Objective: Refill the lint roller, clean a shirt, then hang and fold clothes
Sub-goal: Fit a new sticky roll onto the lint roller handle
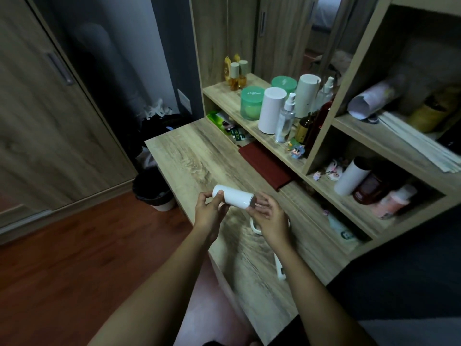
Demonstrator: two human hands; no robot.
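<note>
Left hand (208, 210) and right hand (269, 218) pinch opposite ends of the white cylindrical paper roll (234, 197); its hollow core should meet the white plastic roller frame (280, 269) squarely.

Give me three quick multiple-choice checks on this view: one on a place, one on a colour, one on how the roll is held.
1. Where is the roller handle?
A. On the upper shelf
B. On the desk, beneath the right hand
C. In the bin
2. What colour is the folded cloth at the back of the desk?
A. Dark red
B. Blue
C. Yellow
3. How is the white roll held?
A. Lying loose on the desk
B. In one hand only
C. By both hands, one at each end
Answers: 1 B, its white frame shows on the wood under that hand; 2 A, it reads dark red against the pale wood; 3 C, the left hand and right hand each grip an end.
</note>
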